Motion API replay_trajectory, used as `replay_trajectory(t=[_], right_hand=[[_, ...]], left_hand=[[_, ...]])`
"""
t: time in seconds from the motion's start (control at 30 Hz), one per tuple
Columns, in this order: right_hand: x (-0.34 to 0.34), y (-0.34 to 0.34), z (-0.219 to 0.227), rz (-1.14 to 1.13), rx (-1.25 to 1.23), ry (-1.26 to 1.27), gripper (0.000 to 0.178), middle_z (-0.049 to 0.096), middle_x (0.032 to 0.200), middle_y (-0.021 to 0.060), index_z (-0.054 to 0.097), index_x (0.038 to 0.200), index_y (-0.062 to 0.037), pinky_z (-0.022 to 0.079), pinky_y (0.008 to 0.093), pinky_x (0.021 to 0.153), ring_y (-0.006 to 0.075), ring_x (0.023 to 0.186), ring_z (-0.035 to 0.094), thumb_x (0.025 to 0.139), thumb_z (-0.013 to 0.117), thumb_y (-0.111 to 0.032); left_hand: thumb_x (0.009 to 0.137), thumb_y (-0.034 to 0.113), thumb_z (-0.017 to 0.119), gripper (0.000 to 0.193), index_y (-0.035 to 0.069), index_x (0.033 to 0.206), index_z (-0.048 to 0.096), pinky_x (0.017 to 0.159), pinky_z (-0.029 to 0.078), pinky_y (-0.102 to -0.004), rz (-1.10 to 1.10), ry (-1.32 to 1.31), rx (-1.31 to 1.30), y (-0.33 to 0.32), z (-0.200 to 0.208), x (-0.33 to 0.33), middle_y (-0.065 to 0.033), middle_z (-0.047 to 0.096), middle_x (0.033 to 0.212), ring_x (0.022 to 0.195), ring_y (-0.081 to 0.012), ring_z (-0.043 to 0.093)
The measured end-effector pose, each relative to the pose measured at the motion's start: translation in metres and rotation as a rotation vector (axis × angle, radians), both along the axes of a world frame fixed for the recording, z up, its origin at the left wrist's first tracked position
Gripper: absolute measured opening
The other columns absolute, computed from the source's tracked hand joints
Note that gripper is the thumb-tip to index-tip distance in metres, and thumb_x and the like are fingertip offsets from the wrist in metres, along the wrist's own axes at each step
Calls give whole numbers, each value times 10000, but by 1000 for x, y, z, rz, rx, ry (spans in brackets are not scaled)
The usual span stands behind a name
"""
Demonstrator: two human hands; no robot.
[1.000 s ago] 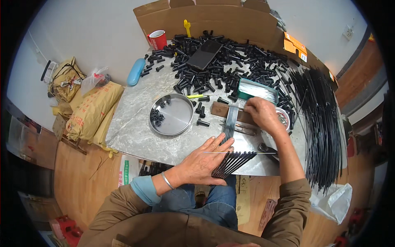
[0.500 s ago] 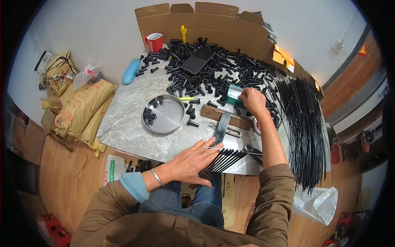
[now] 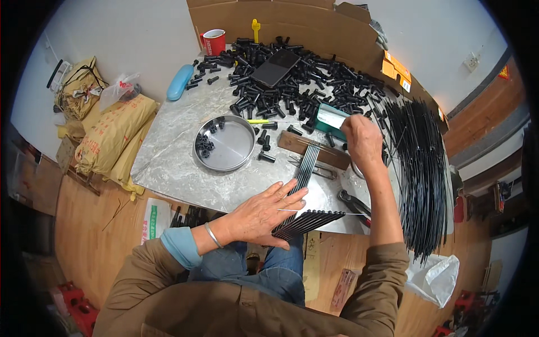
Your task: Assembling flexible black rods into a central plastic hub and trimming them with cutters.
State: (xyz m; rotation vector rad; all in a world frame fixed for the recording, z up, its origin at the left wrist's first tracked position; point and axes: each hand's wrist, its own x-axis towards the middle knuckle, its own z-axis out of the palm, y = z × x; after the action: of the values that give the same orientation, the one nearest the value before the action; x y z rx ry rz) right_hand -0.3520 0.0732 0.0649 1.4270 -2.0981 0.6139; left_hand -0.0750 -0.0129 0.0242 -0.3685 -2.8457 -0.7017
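Observation:
My left hand point(image 3: 261, 213), fingers spread, lies flat over a band of dark, shiny thin strips point(image 3: 306, 168). Under and beside it more black strips point(image 3: 314, 223) fan out at the table's front edge, their ends lined up along a thin pale rod point(image 3: 352, 214). Over on the right, my right hand point(image 3: 364, 141) is closed, fingertips bunched, beside a small green box point(image 3: 332, 117) with a whitish inside. What those fingers hold, if anything, is hidden. The band's far end rests on a brown wooden block point(image 3: 293, 141) with thin metal pins. Pliers point(image 3: 351, 201) lie near my right forearm.
A round metal tray point(image 3: 249, 135) holds small black pieces. Behind lies a heap of black bolt-like parts point(image 3: 247, 101) with a phone point(image 3: 275, 68) on top. A bundle of long black strips point(image 3: 418, 180) covers the right edge. A red cup point(image 3: 214, 44) and blue case point(image 3: 180, 83) stand left.
My right hand has drawn slightly right and nearer from the green box, uncovering more of the box and pliers. My left hand stays on the strips. The whole view has shifted a little.

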Motion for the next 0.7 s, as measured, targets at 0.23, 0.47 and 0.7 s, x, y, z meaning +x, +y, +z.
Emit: replay_trajectory(t=[0.23, 0.47, 0.7], right_hand=[[14, 7, -23, 180, 224, -565, 92, 628, 787, 121, 640, 876, -6, 483, 315, 731, 240, 775, 618, 817, 618, -73], [0, 1, -33, 144, 284, -870, 161, 665, 882, 114, 668, 947, -21, 476, 317, 763, 219, 818, 625, 837, 618, -127], [10, -6, -22, 89, 112, -597, 127, 650, 789, 111, 663, 893, -14, 468, 315, 681, 201, 738, 612, 841, 633, -126]], left_hand=[[646, 480, 773, 905, -10, 1317, 415, 1125, 234, -481, -5, 14, 3, 0, -1, 0, -145, 254, 1501, 1397, -357, 205], [645, 493, 769, 896, -6, 1309, 433, 1125, 234, -480, 6, -27, -23, 2, 0, -1, -144, 258, 1499, 1399, -355, 202], [651, 501, 762, 885, -4, 1302, 439, 1125, 231, -479, 39, -17, -10, 1, -1, -1, -146, 265, 1496, 1398, -357, 202]])
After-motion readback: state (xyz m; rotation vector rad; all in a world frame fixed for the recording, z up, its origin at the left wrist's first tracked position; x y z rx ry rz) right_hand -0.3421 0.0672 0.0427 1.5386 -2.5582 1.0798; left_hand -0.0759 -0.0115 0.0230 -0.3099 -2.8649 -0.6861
